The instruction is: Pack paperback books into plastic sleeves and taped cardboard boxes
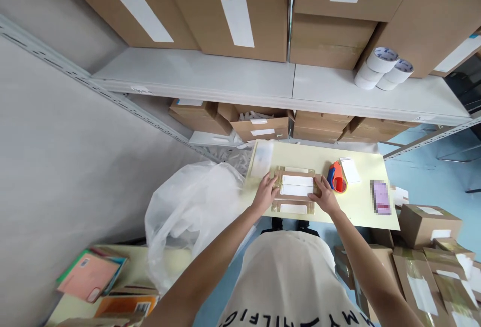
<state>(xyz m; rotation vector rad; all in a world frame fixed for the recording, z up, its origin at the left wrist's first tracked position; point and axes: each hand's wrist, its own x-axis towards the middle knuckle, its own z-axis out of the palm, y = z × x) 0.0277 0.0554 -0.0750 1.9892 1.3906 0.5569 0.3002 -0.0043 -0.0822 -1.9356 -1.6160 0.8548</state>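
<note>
Both arms reach forward and down from either side of a white shirt [287,272], the left arm [221,252] angling inward from lower left and the right arm [361,254] from lower right, as we look down over a pale yellow table [356,211]. Our hands meet a small brown box [296,185] from opposite ends, steadying it between them. The left hand [266,192], partly curled, has its fingers and thumb spread against the box's left end; the right hand [323,194] is bent around the right end, its thumb set toward the near corner. We see the box lying flat on the table, left of its middle, with white labels facing up and more taped cardboard [293,207] showing past its near and far edges. Just beside our right hand stands an orange and blue tape dispenser [335,172], next to a white card [350,170]. A clear plastic bag [188,201] billows at left, near the left forearm.
</note>
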